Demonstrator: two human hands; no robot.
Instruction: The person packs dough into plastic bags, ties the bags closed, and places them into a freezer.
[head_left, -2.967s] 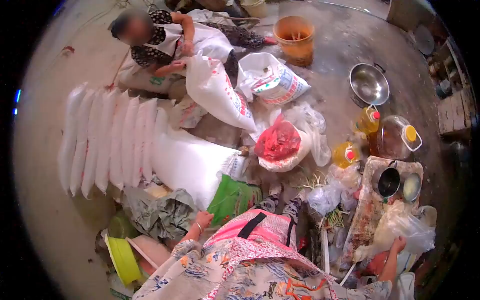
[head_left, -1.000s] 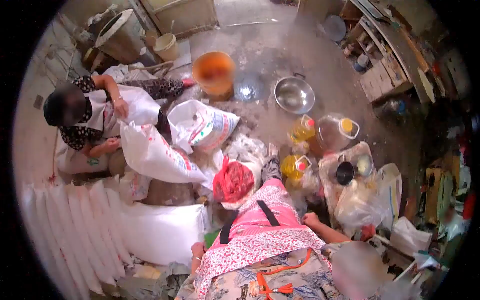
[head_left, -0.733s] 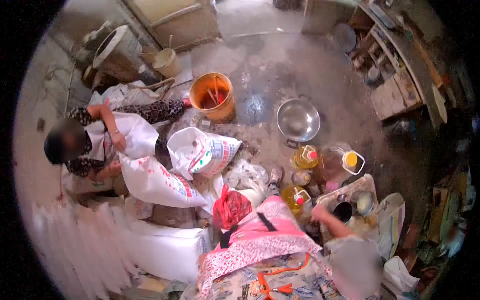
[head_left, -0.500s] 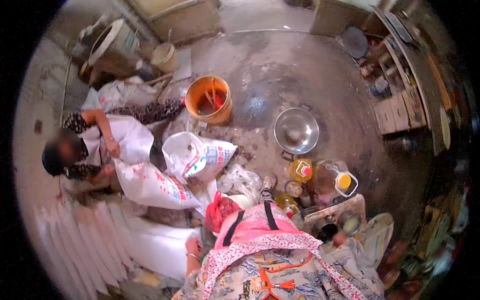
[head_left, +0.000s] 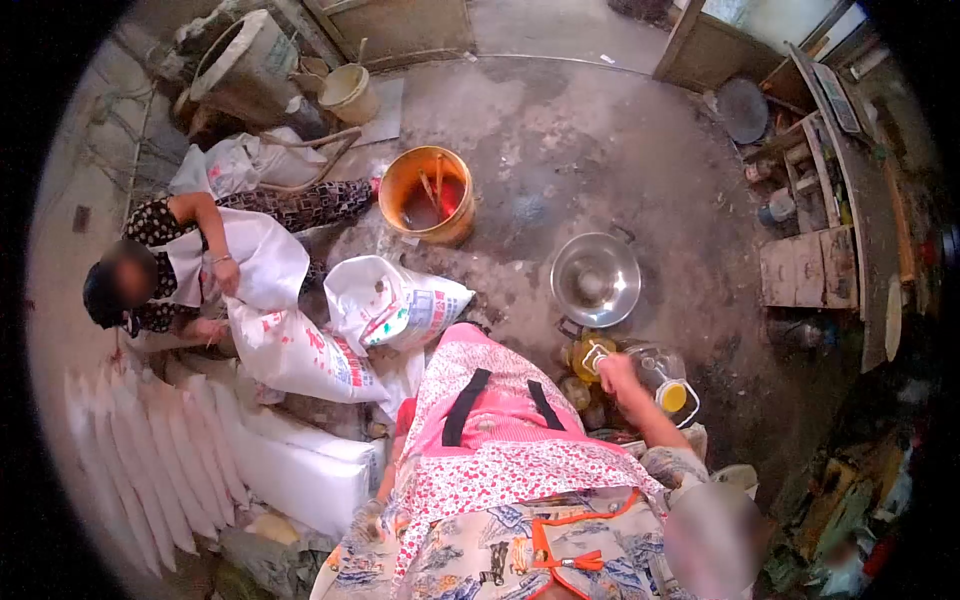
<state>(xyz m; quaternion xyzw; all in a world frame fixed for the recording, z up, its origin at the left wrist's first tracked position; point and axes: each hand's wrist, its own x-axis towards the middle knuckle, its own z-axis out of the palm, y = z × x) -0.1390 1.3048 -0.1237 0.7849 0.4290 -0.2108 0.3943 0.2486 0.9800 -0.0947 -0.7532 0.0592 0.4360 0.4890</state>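
My right hand point(head_left: 620, 376) reaches forward and closes over the top of a clear jug of yellow oil point(head_left: 583, 352), by its white handle point(head_left: 598, 358). The hand covers the jug's cap. Beside it stands a larger clear jug with a yellow cap point(head_left: 671, 397) and a white handle. In front of these lies a wide, shallow metal pan point(head_left: 595, 278) with two side handles. My left forearm point(head_left: 388, 478) runs down along the left edge of the pink apron point(head_left: 500, 400); the fingers of that hand are hidden.
At the left a co-worker point(head_left: 215, 235) holds the top of a white printed sack point(head_left: 295, 355). Another open sack point(head_left: 390, 300) stands beside it. An orange bucket point(head_left: 455, 225) with sticks sits farther forward. Stacked white sacks point(head_left: 300, 480) lie at lower left; a wooden shelf point(head_left: 800, 270) stands right.
My right hand has moved forward from near my lap to the oil jug and closed on it. I lean forward, and the apron now covers the red bag. The co-worker stays at the sack.
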